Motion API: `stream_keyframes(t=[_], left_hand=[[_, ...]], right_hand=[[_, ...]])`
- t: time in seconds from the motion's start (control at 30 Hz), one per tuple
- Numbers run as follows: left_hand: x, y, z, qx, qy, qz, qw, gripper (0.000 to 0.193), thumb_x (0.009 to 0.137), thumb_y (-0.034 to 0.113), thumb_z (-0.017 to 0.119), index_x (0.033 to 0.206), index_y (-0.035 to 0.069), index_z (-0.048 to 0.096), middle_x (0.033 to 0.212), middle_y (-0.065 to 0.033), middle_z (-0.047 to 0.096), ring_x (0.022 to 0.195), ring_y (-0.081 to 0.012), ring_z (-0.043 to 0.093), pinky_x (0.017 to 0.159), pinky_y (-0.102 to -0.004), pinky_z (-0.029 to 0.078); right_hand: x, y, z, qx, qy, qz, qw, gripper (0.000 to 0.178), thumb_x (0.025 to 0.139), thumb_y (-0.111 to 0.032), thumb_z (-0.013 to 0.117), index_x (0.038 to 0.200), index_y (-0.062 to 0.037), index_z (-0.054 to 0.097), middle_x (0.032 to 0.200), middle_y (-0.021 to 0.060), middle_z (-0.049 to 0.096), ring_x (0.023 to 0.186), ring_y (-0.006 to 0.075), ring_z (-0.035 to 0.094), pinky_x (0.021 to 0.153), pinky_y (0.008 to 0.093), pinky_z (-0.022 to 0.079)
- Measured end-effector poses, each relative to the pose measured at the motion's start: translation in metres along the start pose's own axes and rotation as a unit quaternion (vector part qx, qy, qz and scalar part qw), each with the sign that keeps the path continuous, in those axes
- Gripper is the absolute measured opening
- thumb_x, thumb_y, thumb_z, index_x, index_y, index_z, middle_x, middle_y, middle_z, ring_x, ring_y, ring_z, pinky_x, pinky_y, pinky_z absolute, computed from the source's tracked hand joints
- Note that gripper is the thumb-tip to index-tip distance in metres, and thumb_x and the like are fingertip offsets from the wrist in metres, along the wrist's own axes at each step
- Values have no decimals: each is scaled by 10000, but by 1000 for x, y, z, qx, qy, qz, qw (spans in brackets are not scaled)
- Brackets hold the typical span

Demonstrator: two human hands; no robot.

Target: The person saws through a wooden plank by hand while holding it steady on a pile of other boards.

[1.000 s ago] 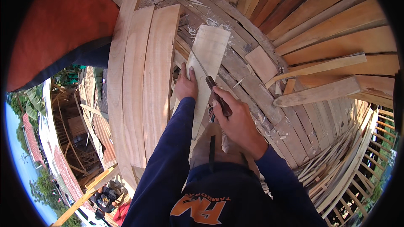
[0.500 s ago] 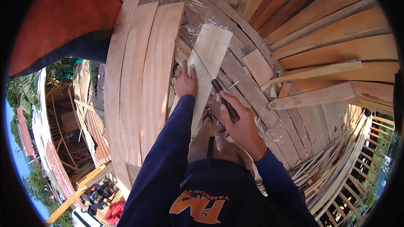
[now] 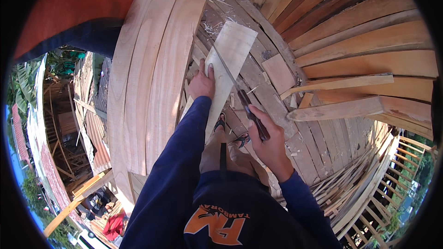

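Observation:
My right hand is closed around the dark handle of a handsaw. Its narrow blade, seen nearly edge-on, runs slantwise across a pale wooden board. On that board's left edge my left hand presses down, thumb and forefinger stretched out and apart. The board slopes away from my legs toward the far side. How deep the blade sits in the wood cannot be made out.
Several wide curved planks stand at my left. A plank wall rises at the right, with a loose beam before it. Shavings and an offcut lie on the plank floor. Thin strips are piled at lower right.
My right hand has drawn the saw back toward me and slightly right, so more of the blade shows near the handle. My left hand stays on the board.

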State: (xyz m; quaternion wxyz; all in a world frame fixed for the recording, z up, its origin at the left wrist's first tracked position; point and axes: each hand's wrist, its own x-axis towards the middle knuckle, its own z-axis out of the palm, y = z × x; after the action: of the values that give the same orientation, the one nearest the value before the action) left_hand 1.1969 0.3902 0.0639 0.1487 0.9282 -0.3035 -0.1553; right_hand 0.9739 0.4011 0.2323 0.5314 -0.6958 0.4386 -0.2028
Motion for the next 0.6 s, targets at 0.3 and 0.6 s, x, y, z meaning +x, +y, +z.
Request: stream_keyframes(t=[0.3,0.6], left_hand=[[-6,17,4,-39,-15,25,999,527,1023,491,364,1456,199,432,1186,-188,663,1003,-392,673,847,-509,533],[-6,3,8,-18,-17,6,1000,525,1022,479,385,1459,191,427,1113,-185,675,976,-371,678,818,-494,546]], right_hand=[[97,13,32,-21,33,-36,999,320,940,-86,602,1237,33,616,893,204,692,692,199,659,656,310,517],[-98,-2,-44,-44,-4,34,998,367,910,-22,571,1261,83,593,1088,247,695,1006,259,699,890,337,524]])
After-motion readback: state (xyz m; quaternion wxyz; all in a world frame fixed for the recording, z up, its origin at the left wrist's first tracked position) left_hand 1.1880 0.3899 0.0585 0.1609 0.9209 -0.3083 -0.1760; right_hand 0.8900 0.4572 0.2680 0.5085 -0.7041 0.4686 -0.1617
